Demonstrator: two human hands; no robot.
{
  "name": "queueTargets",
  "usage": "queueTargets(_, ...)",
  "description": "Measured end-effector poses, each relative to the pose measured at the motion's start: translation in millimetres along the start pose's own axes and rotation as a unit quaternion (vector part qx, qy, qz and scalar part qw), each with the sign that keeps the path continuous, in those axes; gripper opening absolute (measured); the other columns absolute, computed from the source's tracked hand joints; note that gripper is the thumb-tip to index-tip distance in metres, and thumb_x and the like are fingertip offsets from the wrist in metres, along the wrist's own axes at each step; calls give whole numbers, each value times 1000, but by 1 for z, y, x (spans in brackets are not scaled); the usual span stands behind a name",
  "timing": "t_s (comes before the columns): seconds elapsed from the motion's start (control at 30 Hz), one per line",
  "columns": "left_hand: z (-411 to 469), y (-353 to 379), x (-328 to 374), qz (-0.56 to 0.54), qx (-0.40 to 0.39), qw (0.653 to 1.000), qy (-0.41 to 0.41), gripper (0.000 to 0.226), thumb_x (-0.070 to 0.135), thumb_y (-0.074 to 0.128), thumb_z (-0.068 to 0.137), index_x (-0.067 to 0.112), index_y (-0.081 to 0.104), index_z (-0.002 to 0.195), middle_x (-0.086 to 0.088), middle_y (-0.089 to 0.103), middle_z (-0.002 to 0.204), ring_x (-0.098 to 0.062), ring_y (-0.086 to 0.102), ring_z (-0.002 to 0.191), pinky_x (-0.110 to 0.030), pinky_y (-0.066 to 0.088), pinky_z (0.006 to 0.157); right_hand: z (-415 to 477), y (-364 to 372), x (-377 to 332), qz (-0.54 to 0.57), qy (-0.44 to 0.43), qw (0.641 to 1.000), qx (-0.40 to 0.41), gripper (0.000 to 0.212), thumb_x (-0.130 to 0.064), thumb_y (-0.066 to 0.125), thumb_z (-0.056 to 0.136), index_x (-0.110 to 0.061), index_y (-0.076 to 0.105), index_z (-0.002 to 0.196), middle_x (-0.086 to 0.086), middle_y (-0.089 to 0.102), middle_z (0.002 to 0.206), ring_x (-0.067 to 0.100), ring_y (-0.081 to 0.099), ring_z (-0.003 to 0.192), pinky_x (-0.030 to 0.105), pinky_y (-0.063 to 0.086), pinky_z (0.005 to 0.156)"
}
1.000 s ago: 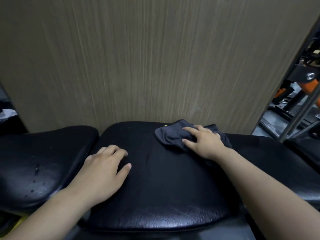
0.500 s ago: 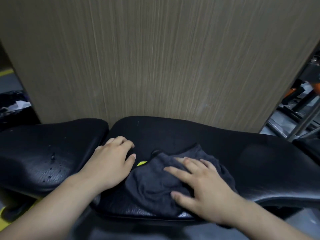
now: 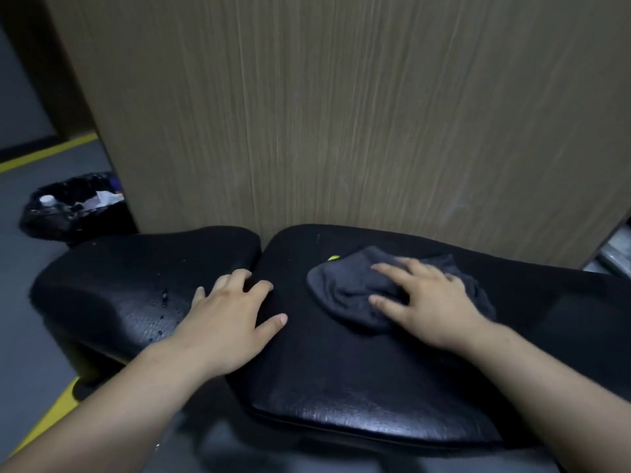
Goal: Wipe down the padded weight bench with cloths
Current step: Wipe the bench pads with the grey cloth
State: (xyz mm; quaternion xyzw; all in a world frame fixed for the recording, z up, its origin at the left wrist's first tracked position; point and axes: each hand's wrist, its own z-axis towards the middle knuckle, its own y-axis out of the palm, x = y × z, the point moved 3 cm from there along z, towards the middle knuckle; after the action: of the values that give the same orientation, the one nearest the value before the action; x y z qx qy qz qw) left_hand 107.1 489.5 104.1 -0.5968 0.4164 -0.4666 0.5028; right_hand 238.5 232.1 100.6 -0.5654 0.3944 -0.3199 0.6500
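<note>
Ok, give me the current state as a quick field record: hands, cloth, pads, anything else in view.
left hand: flat, palm down, empty, spanning the gap between the two pads
right hand: spread flat, pressing on the cloth
cloth: dark grey, bunched, on the right pad toward its far side
right pad: black, yellow-green spot beside the cloth
left pad: black, droplets on its surface
behind: wood-grain panel
far left: black bin with rubbish

Ahead of you a wood-grain wall panel (image 3: 341, 114) fills the view. To its left lie grey floor (image 3: 30, 268), a yellow floor stripe (image 3: 44, 153) and a black-lined rubbish bin (image 3: 73, 208).
</note>
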Motion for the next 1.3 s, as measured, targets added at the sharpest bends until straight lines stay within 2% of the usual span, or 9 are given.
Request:
queueTargets(0.1,-2,-2,-11,9,-3,1000,-22,69,73,36,89,34,35,146,-1,27,153,-22,24,143,-53,27,115,54,-3,20,15,41,999,16,68,-79,42,81,-51,37,144,-8,37,155,25,37,139,54,32,110)
queueTargets(0.33,-1,-6,-24,10,-10,1000,-24,63,68,33,93,29,43,142,4,35,144,-20,33,135,-48,37,108,98,-1,20,13,70,997,4,66,-75,43,86,-47,38,145,-4,40,152,27,40,137,54,32,108)
queueTargets(0.57,6,-12,-32,-22,9,1000,-20,40,45,24,103,26,58,113,6,48,120,-18,44,117,-48,47,92,-1,6,-37,7,-101,995,-9,80,-85,27,76,-47,39,145,-6,42,152,17,34,143,50,30,113)
queueTargets(0.67,6,-13,-39,-52,30,998,-16,34,38,27,103,24,58,104,7,52,109,-18,50,109,-46,48,89,-59,8,-63,2,-176,984,-7,72,-81,38,79,-49,39,143,-6,47,148,18,40,141,54,34,111)
queueTargets(0.8,4,-14,-45,-73,45,996,-18,32,36,27,102,23,57,100,7,57,106,-19,55,103,-44,48,88,-93,14,-94,-19,-223,975,11,78,-80,53,70,-47,45,140,-2,55,142,25,53,131,58,47,98)
queueTargets(0.87,4,-13,-47,-80,45,996,-20,32,36,27,101,23,57,99,8,58,105,-19,56,102,-43,48,87,-89,15,-106,-19,-216,976,-2,77,-80,51,71,-49,43,141,-2,52,146,25,50,134,60,44,101)
queueTargets(1.03,4,-13,-49,-108,59,992,-24,34,38,27,102,22,57,103,7,60,106,-19,57,102,-43,47,88,-59,14,-135,10,-178,983,-48,78,-82,39,77,-55,18,148,-9,18,163,20,14,150,56,9,119)
queueTargets(1.23,4,-16,-51,-130,106,986,-12,48,56,16,96,27,50,79,9,51,85,-21,54,95,-45,46,86,17,19,-143,35,-142,989,-18,75,-79,46,80,-52,27,148,-8,26,161,20,22,147,58,16,116)
queueTargets(1.3,4,-15,-50,-119,102,988,-11,55,62,12,93,27,52,80,7,52,89,-21,54,99,-46,46,88,40,20,-135,39,-131,991,-9,75,-79,47,79,-52,30,147,-10,30,159,19,26,146,58,18,115)
